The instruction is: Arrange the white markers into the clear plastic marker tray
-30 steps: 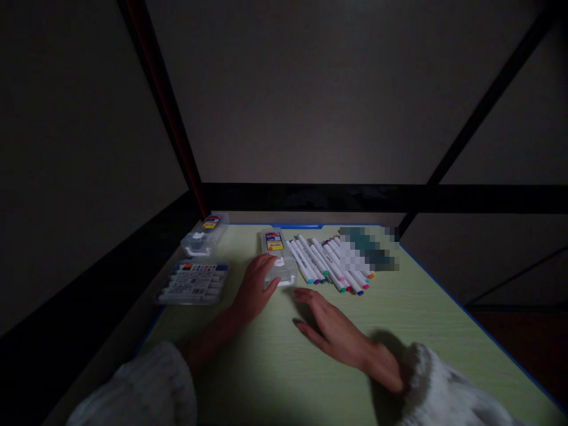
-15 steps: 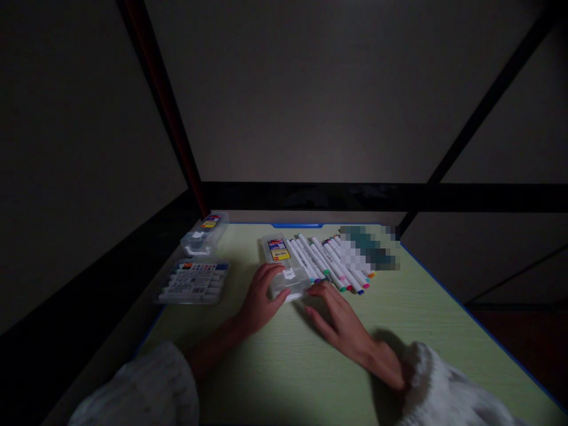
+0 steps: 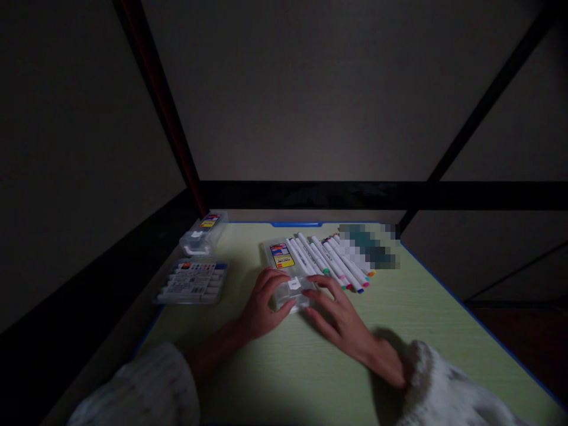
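Note:
A clear plastic marker case [image 3: 290, 296] with a yellow, blue and red label lies on the table in front of me. My left hand [image 3: 265, 305] grips its near left side, thumb at the front edge and fingers on top. From the right, my right hand [image 3: 335, 310] holds the same end, fingertips on the lid near the white latch. Just beyond my right hand lie several white markers [image 3: 328, 260] with coloured ends, side by side, some against the case.
At the left edge sit another clear case [image 3: 202, 236] with a handle and a flat transparent pack of markers [image 3: 195, 283]. A pixelated patch hides something at the back right. The light green table [image 3: 284, 367] has a blue edge; a wall rises behind it.
The marker case has shifted a little nearer to me. My right hand's fingers have come onto its right side, where before they were just beside it. My left hand stays on it.

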{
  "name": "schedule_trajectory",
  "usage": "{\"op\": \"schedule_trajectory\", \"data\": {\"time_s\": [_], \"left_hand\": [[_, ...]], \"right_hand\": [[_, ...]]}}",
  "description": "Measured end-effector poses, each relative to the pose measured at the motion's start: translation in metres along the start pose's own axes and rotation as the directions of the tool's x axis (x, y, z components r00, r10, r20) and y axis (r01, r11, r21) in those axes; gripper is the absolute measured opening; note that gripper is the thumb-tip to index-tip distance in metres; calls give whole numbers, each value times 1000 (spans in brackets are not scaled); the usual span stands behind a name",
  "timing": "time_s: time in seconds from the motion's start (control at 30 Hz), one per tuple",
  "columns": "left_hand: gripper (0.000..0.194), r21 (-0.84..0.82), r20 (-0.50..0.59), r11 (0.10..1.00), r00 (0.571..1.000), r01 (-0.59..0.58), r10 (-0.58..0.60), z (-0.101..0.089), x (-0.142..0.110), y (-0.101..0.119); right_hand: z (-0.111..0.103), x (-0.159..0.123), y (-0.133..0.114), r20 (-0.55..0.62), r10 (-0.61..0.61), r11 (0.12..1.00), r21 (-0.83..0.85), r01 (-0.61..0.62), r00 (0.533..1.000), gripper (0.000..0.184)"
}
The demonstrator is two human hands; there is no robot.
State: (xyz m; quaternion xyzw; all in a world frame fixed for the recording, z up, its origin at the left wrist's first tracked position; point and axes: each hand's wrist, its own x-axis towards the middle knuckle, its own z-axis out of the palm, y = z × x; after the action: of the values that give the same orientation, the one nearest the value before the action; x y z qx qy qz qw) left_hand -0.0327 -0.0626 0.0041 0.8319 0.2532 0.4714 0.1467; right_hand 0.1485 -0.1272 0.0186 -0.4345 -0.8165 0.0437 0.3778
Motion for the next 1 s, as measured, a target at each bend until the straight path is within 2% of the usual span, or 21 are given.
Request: {"op": "schedule_trajectory", "data": {"time_s": [0.1, 0.27, 0.47, 1.0], "left_hand": [[38, -12, 13, 1000, 1000, 10, -10, 0, -1, 1], [44, 20, 92, 998, 993, 66, -68, -2, 0, 3], [44, 34, 179, 998, 982, 49, -54, -5, 6, 2], [37, 25, 203, 999, 978, 35, -39, -4, 9, 4]], "right_hand": [[0, 1, -1, 57, -33, 999, -7, 33, 998, 28], [1, 1, -2, 106, -2, 1000, -21, 4, 994, 31], [-2, 3, 1, 123, -32, 998, -43, 38, 992, 31], [-5, 7, 1, 116, -76, 993, -80, 86, 990, 39]]}}
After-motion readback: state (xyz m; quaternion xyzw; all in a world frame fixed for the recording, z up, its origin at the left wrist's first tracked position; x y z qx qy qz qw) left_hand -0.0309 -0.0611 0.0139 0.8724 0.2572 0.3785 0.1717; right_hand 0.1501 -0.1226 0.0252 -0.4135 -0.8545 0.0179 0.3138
